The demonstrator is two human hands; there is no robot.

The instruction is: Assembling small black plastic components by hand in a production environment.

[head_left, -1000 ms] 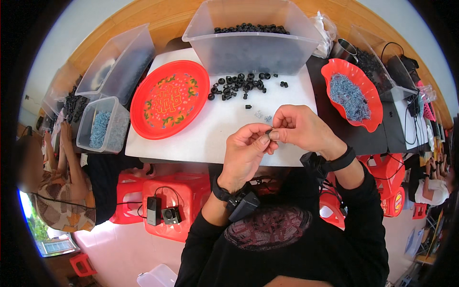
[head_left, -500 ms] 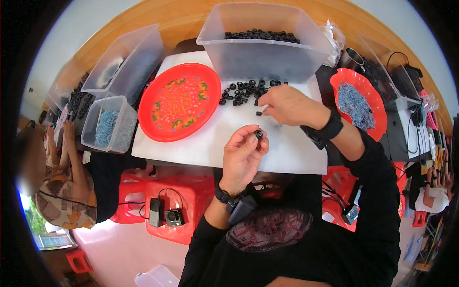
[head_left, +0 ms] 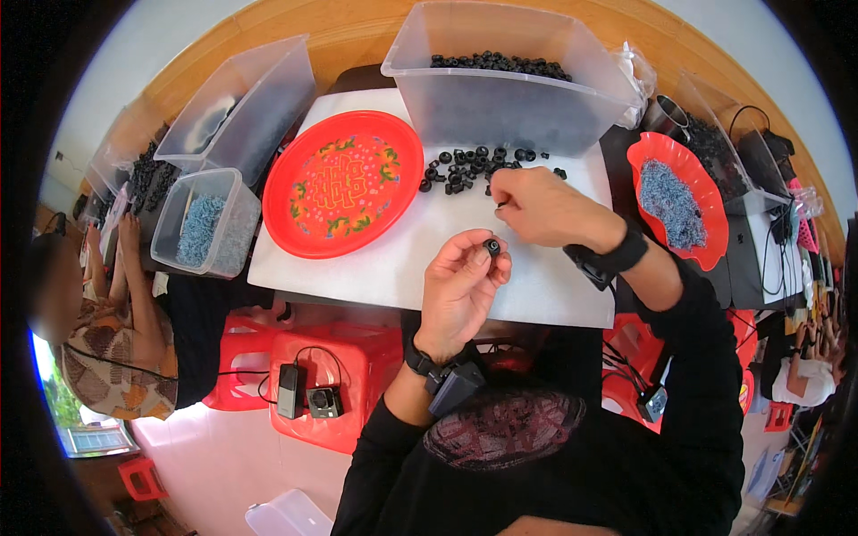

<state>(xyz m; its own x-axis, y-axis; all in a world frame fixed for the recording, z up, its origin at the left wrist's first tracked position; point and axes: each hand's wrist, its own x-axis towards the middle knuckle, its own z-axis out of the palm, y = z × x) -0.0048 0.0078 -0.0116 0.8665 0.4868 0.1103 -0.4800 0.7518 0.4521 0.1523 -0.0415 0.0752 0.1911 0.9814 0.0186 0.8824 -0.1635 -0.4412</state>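
Between the thumb and fingers of my left hand [head_left: 463, 284] is a small round black plastic part [head_left: 491, 247], its ringed, hollow-looking end facing up. Above it and to the right, my right hand [head_left: 545, 207] is closed in a pinch over the white mat [head_left: 384, 286]. A bit of a small black part [head_left: 500, 205] shows at its fingertips; the fingers hide most of it. Just beyond that hand lies a loose pile of small black plastic parts [head_left: 469, 170], some of them short cylinders with holes.
A large clear bin [head_left: 509, 112] with many black parts stands behind the pile. Left lies a red patterned tray [head_left: 295, 219], beside a clear box [head_left: 234, 219] of bluish small pieces. A red scalloped dish [head_left: 710, 237] holds similar pieces at right. Another person's arm [head_left: 134, 268] is far left.
My right hand has shifted slightly, and the small black part below its fingertips now shows only as a dark bit. My left hand keeps its grip. The whole view has shifted slightly.
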